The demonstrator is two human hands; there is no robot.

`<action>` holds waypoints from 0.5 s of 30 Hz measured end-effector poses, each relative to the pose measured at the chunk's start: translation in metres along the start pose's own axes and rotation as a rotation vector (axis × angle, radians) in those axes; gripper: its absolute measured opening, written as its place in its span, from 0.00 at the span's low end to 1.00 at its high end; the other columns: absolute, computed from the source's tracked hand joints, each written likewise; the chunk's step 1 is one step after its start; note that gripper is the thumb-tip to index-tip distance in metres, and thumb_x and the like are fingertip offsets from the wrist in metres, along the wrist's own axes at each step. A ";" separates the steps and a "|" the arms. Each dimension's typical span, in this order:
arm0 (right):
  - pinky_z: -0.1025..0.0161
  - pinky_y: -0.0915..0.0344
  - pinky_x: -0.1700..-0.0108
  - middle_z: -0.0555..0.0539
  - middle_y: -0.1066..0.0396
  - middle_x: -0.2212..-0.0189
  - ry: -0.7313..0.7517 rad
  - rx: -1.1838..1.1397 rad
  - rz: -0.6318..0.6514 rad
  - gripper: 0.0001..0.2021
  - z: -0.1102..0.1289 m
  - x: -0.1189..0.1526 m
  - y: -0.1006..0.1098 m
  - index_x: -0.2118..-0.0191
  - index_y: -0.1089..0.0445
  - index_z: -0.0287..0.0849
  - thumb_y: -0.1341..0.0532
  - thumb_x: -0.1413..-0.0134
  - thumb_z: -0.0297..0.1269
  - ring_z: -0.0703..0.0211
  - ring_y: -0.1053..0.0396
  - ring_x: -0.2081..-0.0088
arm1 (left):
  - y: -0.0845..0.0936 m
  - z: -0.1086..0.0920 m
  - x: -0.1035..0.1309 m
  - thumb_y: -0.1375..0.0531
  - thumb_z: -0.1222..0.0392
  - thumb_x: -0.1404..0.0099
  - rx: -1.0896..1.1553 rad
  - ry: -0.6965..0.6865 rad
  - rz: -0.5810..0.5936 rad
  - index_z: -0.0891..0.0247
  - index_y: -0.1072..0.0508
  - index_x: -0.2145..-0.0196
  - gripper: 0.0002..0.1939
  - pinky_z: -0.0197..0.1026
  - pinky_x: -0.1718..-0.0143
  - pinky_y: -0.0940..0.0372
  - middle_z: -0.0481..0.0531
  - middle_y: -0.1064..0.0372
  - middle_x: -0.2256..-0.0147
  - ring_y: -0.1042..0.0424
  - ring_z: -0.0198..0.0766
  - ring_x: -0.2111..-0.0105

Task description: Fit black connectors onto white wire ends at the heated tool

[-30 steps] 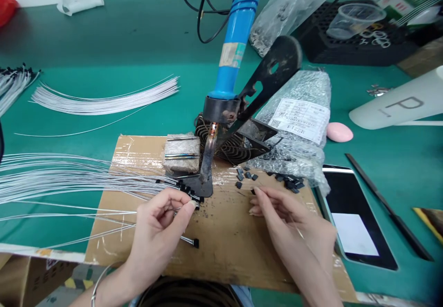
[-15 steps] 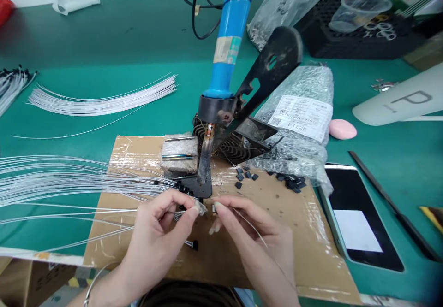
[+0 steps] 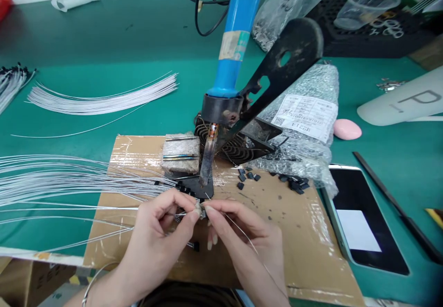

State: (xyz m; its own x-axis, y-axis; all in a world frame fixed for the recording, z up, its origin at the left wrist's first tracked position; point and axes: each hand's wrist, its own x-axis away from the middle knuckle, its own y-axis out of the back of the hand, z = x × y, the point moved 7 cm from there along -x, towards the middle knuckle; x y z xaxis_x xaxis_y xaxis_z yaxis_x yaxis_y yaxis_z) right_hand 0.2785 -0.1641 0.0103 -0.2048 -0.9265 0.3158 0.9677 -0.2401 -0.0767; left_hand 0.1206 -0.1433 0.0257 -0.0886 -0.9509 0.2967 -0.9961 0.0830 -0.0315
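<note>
Over the cardboard, both hands meet fingertip to fingertip beneath the tip of a blue-handled soldering iron [image 3: 228, 62] on a black stand. My left hand [image 3: 162, 233] is closed in a pinch, with a white wire [image 3: 180, 215] running into its fingertips. My right hand [image 3: 249, 242] pinches too, and a thin wire [image 3: 245, 236] trails through it towards the wrist. Between the fingertips sits a small greyish metallic piece [image 3: 203, 212]; the fingers mostly cover it. Just behind, black-ended white wires [image 3: 131, 185] reach in from the left.
A fluffy pad block [image 3: 180, 155] and a fan [image 3: 238, 145] stand by the iron. Small black pieces [image 3: 296, 185] lie on the cardboard [image 3: 304, 247]. At right are a phone [image 3: 368, 219], tweezers-like black tool [image 3: 394, 203] and bubble-wrap bag [image 3: 304, 109]. A white wire bundle [image 3: 100, 99] lies behind left.
My right hand has moved left, bringing its fingertips against those of my left hand and closing the gap between them. The left hand has barely moved. The view has shifted slightly.
</note>
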 end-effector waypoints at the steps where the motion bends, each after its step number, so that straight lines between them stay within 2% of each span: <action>1: 0.65 0.29 0.73 0.53 0.29 0.82 0.004 0.003 0.004 0.07 0.000 0.000 0.000 0.64 0.14 0.47 0.27 0.42 0.44 0.62 0.31 0.79 | 0.000 -0.001 0.000 0.34 0.65 0.31 0.005 -0.005 0.002 0.61 0.22 0.69 0.08 0.31 0.65 0.30 0.49 0.21 0.67 0.25 0.33 0.69; 15: 0.66 0.29 0.73 0.53 0.29 0.82 -0.002 -0.039 0.012 0.07 -0.004 -0.001 -0.001 0.66 0.16 0.47 0.28 0.41 0.43 0.63 0.30 0.80 | -0.001 -0.003 -0.003 0.34 0.67 0.32 -0.015 -0.029 0.002 0.61 0.23 0.71 0.08 0.31 0.64 0.30 0.49 0.20 0.67 0.22 0.34 0.67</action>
State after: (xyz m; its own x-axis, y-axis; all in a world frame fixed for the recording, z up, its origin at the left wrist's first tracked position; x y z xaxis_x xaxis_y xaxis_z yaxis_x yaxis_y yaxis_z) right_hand 0.2770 -0.1644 0.0063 -0.1932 -0.9286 0.3168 0.9635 -0.2406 -0.1174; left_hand 0.1220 -0.1397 0.0279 -0.0911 -0.9589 0.2688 -0.9958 0.0894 -0.0183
